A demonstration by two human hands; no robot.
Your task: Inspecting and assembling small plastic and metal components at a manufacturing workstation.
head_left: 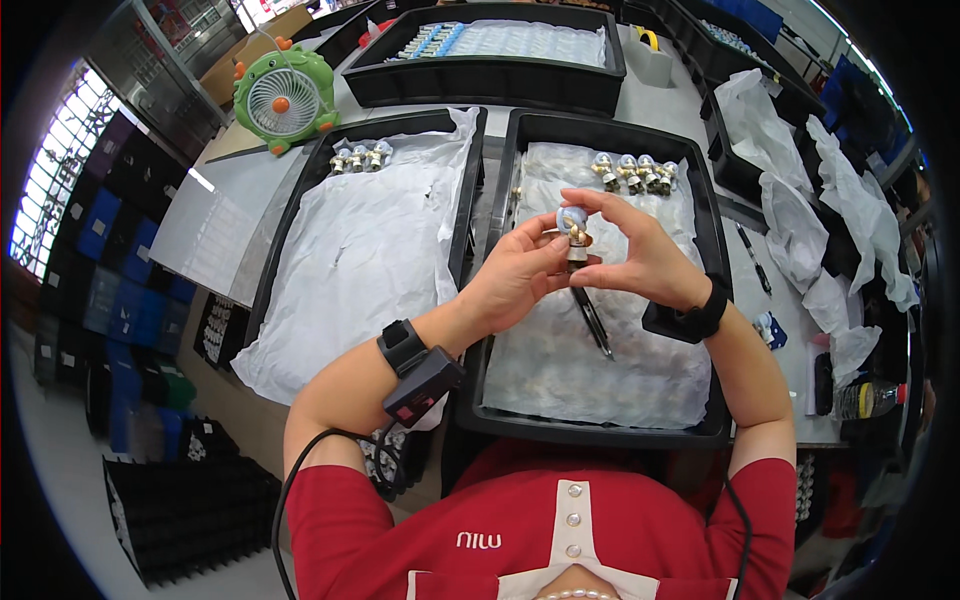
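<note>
A small figurine (573, 222) with a pale blue-white rounded top and gold-coloured parts is held upright between my two hands. My left hand (522, 268) pinches its side with thumb and fingers. My right hand (645, 250) spans it from above and below, forefinger at the top and thumb near the base. Below the hands a black pen-like tool (594, 328) points down over the paper; its upper end is hidden, and I cannot tell whether it is held or lying. Several similar figurines (630, 174) stand at the far end of the right-hand black tray (600, 428).
To the left, a black tray (268, 290) lined with white paper carries several figurines (360, 158) at its far end. A green fan (284, 100) stands beyond it. Another black tray (480, 85) lies at the back. On the right are a pen (755, 260) and a bottle (868, 401).
</note>
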